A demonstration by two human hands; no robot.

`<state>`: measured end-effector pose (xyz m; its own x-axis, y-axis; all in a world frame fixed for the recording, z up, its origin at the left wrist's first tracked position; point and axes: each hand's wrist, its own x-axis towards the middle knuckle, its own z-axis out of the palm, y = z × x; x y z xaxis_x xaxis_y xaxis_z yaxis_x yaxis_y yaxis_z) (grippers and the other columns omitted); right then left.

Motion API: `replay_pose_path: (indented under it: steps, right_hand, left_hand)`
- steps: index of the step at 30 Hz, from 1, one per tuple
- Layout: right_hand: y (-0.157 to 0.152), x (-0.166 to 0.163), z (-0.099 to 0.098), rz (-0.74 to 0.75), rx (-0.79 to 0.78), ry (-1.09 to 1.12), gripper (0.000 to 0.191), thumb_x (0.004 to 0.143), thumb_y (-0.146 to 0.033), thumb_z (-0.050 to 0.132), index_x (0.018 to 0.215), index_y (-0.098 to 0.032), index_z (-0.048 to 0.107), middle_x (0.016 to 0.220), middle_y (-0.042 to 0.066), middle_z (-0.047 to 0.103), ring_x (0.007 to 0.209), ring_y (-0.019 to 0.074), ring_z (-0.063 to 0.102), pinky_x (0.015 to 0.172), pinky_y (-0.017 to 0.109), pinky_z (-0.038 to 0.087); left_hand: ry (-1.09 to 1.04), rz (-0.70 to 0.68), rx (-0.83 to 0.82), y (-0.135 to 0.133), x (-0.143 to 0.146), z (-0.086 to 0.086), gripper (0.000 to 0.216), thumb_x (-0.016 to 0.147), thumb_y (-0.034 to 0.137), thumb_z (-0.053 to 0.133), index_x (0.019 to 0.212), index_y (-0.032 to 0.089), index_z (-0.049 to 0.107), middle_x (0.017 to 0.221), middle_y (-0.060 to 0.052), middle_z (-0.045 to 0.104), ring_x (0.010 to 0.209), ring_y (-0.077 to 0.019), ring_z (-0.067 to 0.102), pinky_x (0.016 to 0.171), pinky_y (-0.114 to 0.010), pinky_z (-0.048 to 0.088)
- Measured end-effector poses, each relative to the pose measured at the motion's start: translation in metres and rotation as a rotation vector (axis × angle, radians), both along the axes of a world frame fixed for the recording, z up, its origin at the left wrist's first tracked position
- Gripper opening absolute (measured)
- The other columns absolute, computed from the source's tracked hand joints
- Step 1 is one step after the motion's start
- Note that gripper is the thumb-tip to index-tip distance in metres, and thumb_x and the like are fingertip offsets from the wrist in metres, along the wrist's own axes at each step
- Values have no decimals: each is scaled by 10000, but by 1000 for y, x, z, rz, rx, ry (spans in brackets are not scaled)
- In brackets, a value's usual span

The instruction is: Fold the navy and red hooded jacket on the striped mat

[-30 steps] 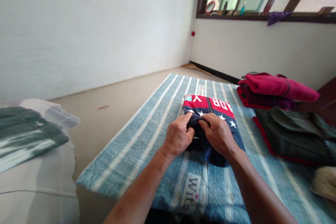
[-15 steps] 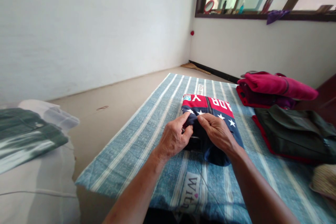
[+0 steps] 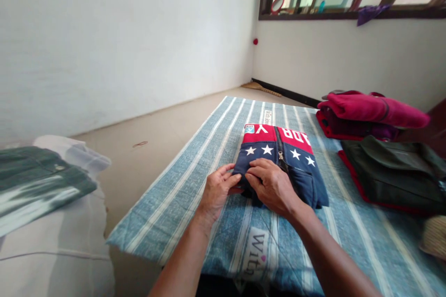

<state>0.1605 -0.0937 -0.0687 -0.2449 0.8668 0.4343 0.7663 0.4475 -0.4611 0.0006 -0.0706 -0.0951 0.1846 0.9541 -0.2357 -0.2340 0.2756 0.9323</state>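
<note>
A folded zip jacket (image 3: 259,148) lies on the striped cloth, red at the far end with white letters and navy below with white stars. Its black front zip runs down the middle, with the metal pull showing. My left hand (image 3: 218,190) grips the jacket's near left corner, thumb on top and part of the fingers hidden at the edge. Bent over the near edge, my right hand (image 3: 272,185) has its fingers and thumb drawn in on the navy fabric. Its palm side is hidden.
Folded pink and purple clothes (image 3: 376,111) are stacked at the right, with a dark green garment (image 3: 390,171) over a red one nearer. A beige bundle (image 3: 434,236) sits at the right edge. Dark green clothing (image 3: 42,176) lies on a white-covered surface (image 3: 59,250) at left.
The bunched navy part has come down flat, and the stars and zip pull now show. My left hand moved left to the corner; my right hand shifted slightly left and lower.
</note>
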Motion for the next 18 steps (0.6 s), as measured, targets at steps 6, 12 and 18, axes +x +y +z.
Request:
replay_pose_path:
  steps: [6, 12, 18]
  right_hand:
    - [-4, -2, -10, -10, 110, 66, 170, 886, -228, 553, 868, -189, 717, 1053, 101, 693, 1073, 233, 606, 980, 404, 464]
    - [-33, 4, 4, -54, 302, 277, 173, 898, -153, 507, 860, -191, 672, 967, 84, 707, 984, 199, 646, 955, 379, 490]
    - [-73, 59, -9, -341, 295, 444, 185, 895, -162, 499, 821, -208, 662, 854, 61, 703, 838, 191, 658, 800, 341, 529]
  left_hand:
    - [-125, -37, -59, 7, -3, -14, 425, 631, 76, 743, 1030, 122, 603, 832, -53, 720, 668, -160, 680, 566, -238, 570]
    - [-93, -31, -84, 11, -3, -14, 454, 624, 48, 749, 1043, 118, 588, 846, -59, 731, 652, -152, 685, 554, -224, 576]
    - [18, 33, -109, 20, -2, -13, 461, 598, -22, 720, 1009, 150, 603, 793, -16, 730, 583, -138, 673, 525, -210, 574]
